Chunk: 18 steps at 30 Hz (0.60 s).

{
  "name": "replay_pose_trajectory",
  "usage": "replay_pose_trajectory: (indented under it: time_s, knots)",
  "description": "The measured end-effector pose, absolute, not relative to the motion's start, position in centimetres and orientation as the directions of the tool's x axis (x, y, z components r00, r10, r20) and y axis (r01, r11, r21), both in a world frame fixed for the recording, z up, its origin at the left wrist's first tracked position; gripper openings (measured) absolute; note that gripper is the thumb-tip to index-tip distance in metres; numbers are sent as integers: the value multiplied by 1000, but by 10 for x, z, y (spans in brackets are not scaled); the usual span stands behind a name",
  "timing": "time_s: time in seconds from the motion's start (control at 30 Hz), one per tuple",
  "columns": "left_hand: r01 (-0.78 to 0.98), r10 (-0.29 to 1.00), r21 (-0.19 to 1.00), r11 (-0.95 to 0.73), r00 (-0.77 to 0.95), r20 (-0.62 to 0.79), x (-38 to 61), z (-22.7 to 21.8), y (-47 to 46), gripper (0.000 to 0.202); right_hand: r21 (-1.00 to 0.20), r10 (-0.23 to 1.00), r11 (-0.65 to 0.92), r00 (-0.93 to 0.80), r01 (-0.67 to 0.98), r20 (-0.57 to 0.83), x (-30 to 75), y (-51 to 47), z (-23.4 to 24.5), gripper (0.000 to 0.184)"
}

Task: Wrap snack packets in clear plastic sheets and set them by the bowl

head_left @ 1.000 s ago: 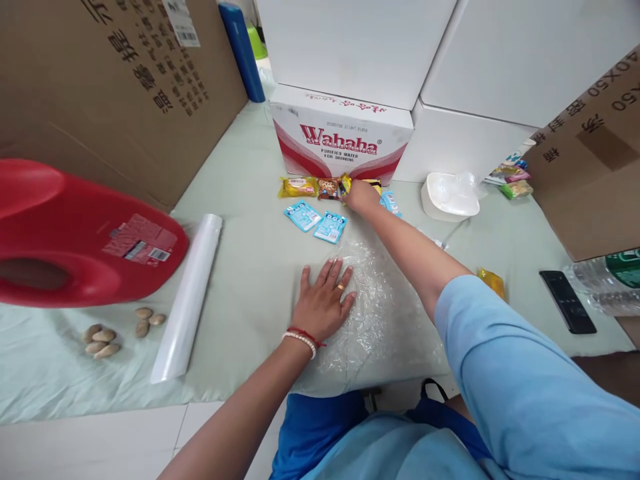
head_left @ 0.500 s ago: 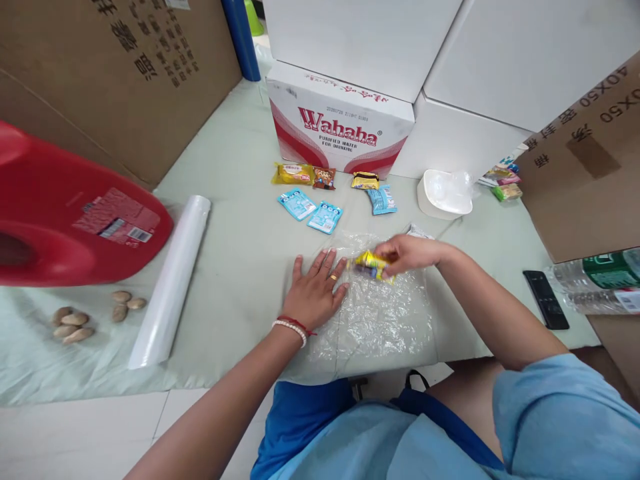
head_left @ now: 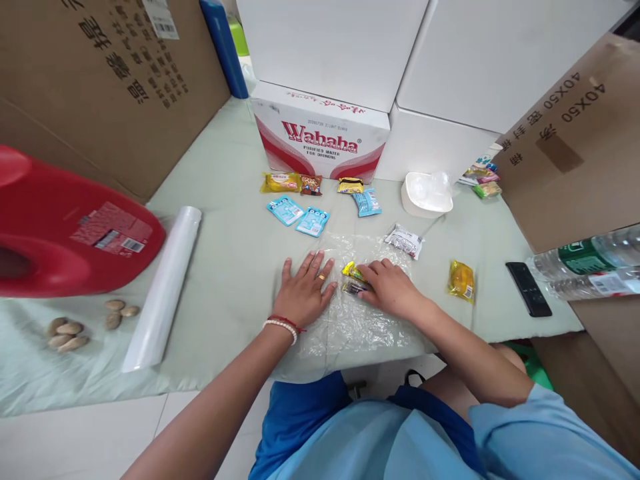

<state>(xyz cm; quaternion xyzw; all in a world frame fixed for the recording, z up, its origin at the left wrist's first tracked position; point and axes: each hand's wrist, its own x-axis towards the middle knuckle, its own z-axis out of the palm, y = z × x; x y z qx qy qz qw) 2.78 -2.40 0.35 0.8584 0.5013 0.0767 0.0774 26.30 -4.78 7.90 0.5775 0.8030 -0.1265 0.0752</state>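
Observation:
My left hand [head_left: 306, 290] lies flat with spread fingers on the left edge of a sheet of clear plastic film [head_left: 370, 330]. On that film, the fingers of my right hand [head_left: 393, 287] are curled over the right ends of two small wrapped snacks, a yellow packet [head_left: 353, 269] and a dark packet [head_left: 354, 287]. Their right ends are hidden under the fingers. Just beyond the right hand, a white-and-grey packet [head_left: 404, 241] rests at the film's far corner. A yellow wrapped snack [head_left: 461, 280] lies to the right, apart from the hand.
Several snack packets, including a blue sachet [head_left: 313, 221], lie before the Wahaha box [head_left: 320, 137]. A white bowl [head_left: 426, 205] stands right of them. Leftward are a plastic roll [head_left: 165, 287], brown stones [head_left: 70, 328] and a red jug [head_left: 75, 227]. A phone [head_left: 529, 289] and bottles [head_left: 595, 257] are at right.
My right hand has lowered the yellow and dark packets onto the film and turned palm down. The left hand stays in place on the film's edge. The view has shifted slightly.

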Motion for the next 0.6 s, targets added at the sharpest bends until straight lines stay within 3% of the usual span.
replay_pose_trajectory:
  time_s: [0.07, 0.37, 0.47, 0.6]
  knots:
    - [847, 870, 205, -490, 490, 53, 28, 4, -24, 59, -108, 918, 306, -323, 946, -229, 257, -59, 72, 67]
    - [854, 872, 191, -484, 489, 28, 29, 4, -23, 61, -168, 912, 235, -277, 957, -303, 299, -58, 78, 55]
    - [852, 870, 199, -484, 492, 8, 29, 5, -23, 61, -248, 938, 190, -250, 950, -240, 311, -53, 82, 55]
    - [850, 868, 196, -489, 496, 13, 28, 6, -23, 61, -299, 913, 311, -371, 902, -170, 291, -53, 78, 58]
